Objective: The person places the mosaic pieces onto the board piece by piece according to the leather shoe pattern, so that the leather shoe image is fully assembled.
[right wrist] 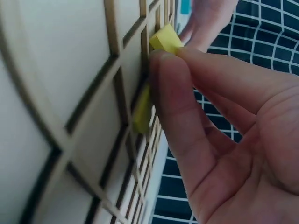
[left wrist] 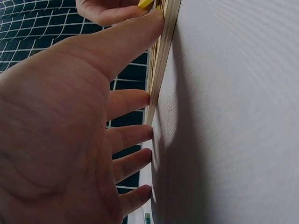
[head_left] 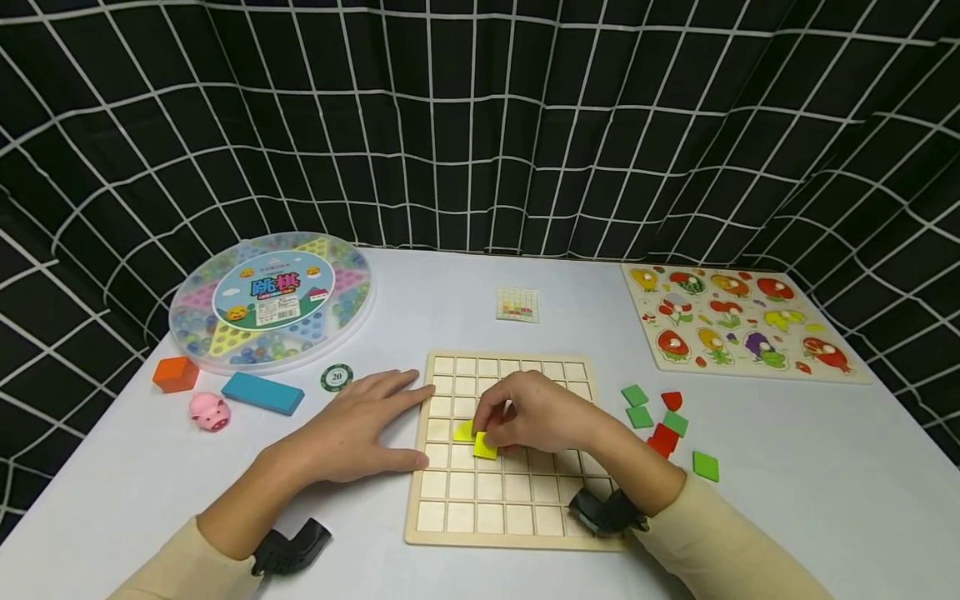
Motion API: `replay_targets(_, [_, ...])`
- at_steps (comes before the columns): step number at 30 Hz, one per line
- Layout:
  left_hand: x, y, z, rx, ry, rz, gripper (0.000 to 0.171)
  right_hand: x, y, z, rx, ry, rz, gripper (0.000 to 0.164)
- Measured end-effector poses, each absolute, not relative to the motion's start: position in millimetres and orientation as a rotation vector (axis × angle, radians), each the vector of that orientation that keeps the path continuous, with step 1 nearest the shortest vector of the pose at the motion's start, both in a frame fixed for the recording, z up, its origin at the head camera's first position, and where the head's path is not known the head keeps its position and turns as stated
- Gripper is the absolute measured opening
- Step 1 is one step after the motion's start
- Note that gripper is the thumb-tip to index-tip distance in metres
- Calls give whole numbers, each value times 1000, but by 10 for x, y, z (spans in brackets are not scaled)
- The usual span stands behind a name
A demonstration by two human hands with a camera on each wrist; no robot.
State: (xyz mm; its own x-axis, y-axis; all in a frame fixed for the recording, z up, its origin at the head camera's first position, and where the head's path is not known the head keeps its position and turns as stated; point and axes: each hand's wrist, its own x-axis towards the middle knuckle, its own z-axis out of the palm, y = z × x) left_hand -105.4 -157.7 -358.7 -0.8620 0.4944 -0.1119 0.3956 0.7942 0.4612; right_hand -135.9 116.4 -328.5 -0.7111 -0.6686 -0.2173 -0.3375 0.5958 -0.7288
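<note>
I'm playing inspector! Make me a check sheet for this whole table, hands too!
Surface: white table.
Job's things: light wooden grid board; yellow square tile, in hand; second yellow square tile, on it.
Clutter: orange cube-like block, blue rectangular block, pink toy pig, round green chip marked 20, round clear marble game, small square printed card, cream fruit puzzle board, green square tiles, red pieces.
Grips: left hand, touching the board's left edge; right hand, pinching the first tile.
Cables: nothing seen.
Surroundings: black curtain with white grid lines.
</note>
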Motion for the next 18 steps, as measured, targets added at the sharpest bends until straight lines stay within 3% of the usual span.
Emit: replay_targets(18, [-1058,-1579,-3582,711,2758,636,84,-1254,1129,-3266,-814,2436,-819,21])
